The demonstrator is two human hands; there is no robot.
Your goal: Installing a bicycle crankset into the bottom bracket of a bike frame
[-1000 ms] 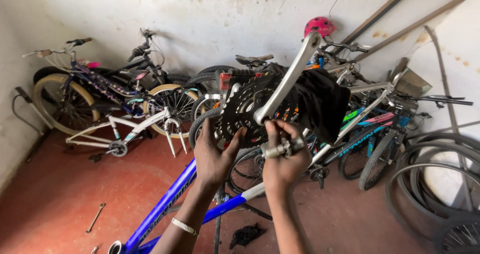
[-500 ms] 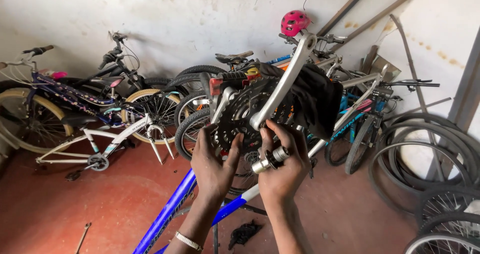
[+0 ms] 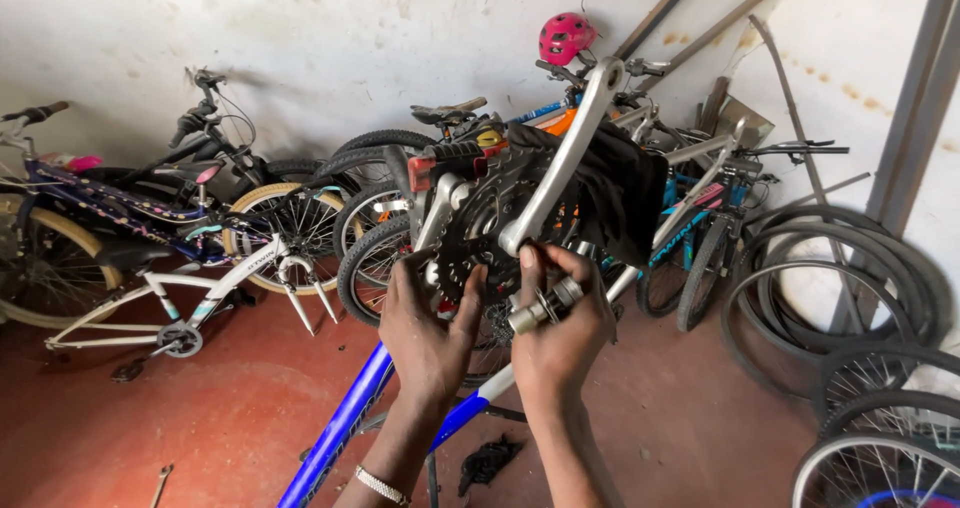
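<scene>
Above the blue frame (image 3: 340,433), my left hand (image 3: 428,328) grips the toothed ring (image 3: 478,230) while my right hand (image 3: 560,333) pinches the metal axle (image 3: 545,306), which I think needs lining up carefully.

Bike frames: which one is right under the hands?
The blue frame, slanting up from the bottom edge to just below the left hand and right hand. The white frame lies apart at left, near the wall.

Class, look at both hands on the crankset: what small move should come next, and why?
Probably seat the axle squarely: the right hand pinches the silver spindle at the crank arm's base, while the left hand braces the chainring above the blue frame.
</scene>
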